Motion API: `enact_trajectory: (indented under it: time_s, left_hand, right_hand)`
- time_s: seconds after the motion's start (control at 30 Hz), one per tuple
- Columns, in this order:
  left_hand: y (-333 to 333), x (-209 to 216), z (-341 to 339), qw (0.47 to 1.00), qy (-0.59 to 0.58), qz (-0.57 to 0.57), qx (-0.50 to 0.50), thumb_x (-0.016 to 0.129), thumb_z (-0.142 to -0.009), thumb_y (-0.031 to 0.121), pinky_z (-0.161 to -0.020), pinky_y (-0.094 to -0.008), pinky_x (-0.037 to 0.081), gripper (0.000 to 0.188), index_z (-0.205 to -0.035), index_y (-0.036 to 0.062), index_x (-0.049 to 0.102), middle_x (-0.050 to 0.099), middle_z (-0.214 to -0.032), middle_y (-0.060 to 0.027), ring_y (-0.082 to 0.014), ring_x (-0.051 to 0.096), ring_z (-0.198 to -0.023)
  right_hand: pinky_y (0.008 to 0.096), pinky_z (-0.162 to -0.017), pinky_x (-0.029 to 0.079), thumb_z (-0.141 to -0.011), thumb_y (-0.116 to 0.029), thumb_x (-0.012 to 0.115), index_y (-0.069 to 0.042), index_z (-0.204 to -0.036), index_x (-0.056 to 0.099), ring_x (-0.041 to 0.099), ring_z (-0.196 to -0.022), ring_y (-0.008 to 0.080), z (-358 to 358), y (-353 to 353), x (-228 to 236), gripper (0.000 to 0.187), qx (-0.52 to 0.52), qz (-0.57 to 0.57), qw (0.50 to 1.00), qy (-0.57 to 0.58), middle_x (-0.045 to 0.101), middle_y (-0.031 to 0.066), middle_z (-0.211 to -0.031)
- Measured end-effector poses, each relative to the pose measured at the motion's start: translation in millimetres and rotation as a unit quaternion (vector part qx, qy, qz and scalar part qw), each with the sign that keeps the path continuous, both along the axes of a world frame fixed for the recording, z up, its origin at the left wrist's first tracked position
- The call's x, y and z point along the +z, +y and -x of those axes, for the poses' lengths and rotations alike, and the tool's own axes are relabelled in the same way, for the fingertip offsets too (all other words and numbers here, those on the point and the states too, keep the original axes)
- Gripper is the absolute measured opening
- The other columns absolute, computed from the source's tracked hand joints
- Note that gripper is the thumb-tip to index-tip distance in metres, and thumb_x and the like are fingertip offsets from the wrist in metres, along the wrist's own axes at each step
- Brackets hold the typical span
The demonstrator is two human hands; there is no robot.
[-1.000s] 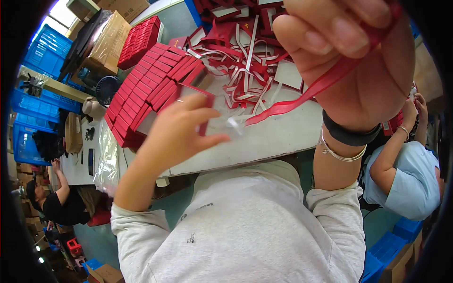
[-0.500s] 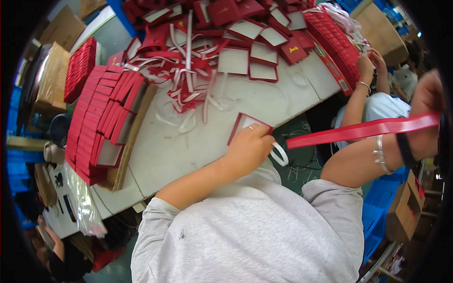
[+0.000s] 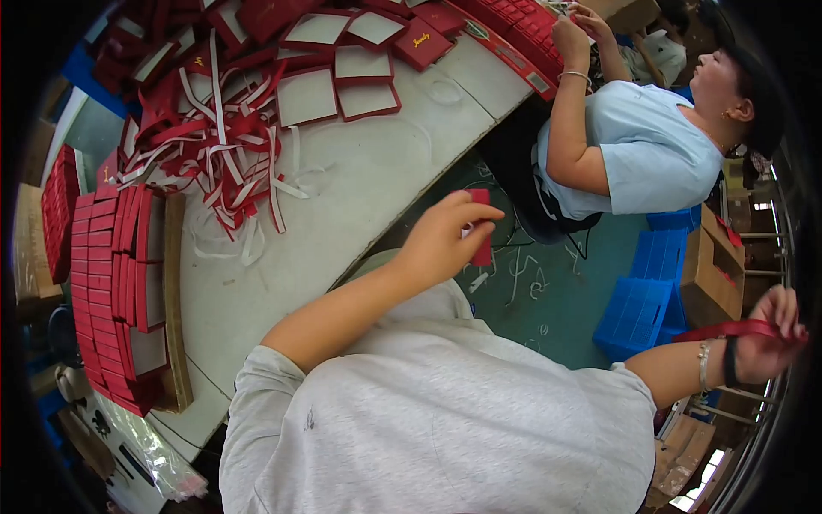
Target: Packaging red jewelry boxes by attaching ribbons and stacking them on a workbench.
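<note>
My left hand [image 3: 445,236] is in front of my body, past the table edge, with thumb and fingers closed on a small red box [image 3: 481,244]. The box is turned nearly edge-on, and much of it hides behind the fingers. Far out to the right, my right hand [image 3: 766,343] grips a red ribbon [image 3: 723,331], which trails from it across my wrist. On the table, a tangle of red and white ribbons [image 3: 227,150] lies beside loose open boxes [image 3: 308,97] with pale insides.
Stacked red boxes [image 3: 94,291] fill a cardboard tray [image 3: 175,300] on the white table [image 3: 257,300] at left. A co-worker [image 3: 634,154] sits at the far right of the table, hands raised. Blue crates [image 3: 634,313] and a cardboard carton [image 3: 712,270] stand on the right.
My view has swung right. My right hand has moved outward and lower with the ribbon. The box in my left hand has left the table edge and turned edge-on.
</note>
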State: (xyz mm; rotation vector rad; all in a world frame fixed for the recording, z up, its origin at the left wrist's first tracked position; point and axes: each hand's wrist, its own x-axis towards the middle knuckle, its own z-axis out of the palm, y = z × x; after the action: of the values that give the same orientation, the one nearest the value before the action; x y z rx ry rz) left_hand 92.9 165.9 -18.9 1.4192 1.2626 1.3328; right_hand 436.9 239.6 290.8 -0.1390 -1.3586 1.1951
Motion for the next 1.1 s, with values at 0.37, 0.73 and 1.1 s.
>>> enact_trajectory:
  time_s: [0.37,0.73,1.1]
  left_hand:
    - [-125.2,23.4,83.1,0.816,-0.514,-0.149,0.218,0.062,-0.081,-0.003,-0.098,-0.0366,0.042,0.068,-0.137,0.0106,0.025,0.048,-0.128,-0.008,-0.0202,0.049,-0.118]
    - [-168.2,49.3,76.2,0.816,-0.394,-0.232,0.353,0.069,-0.078,0.002,-0.098,-0.0378,0.041,0.093,-0.147,0.0163,0.008,0.044,-0.134,-0.0043,-0.0183,0.048,-0.118]
    - [-171.0,38.4,76.9,0.82,-0.367,-0.189,0.397,0.075,-0.076,0.012,-0.095,-0.0333,0.043,0.094,-0.145,0.0072,0.011,0.045,-0.132,-0.0052,-0.0177,0.051,-0.114]
  right_hand:
    - [0.0216,-0.058,0.042,-0.083,-0.005,0.064,0.001,-0.087,0.056,0.053,-0.064,0.0126,256.9,-44.3,-224.4,0.01,0.336,0.236,0.899,-0.153,0.059,0.0095,-0.08]
    - [0.0262,-0.053,0.045,-0.075,-0.006,0.072,-0.002,-0.08,0.063,0.058,-0.06,0.0153,330.0,-97.0,-209.0,0.011,0.344,-0.063,0.865,-0.361,0.061,0.0061,-0.073]
    - [0.0236,-0.053,0.043,-0.072,-0.002,0.073,-0.003,-0.077,0.063,0.056,-0.057,0.0133,330.3,-100.1,-213.9,0.011,0.261,-0.108,0.884,-0.373,0.062,0.0065,-0.071]
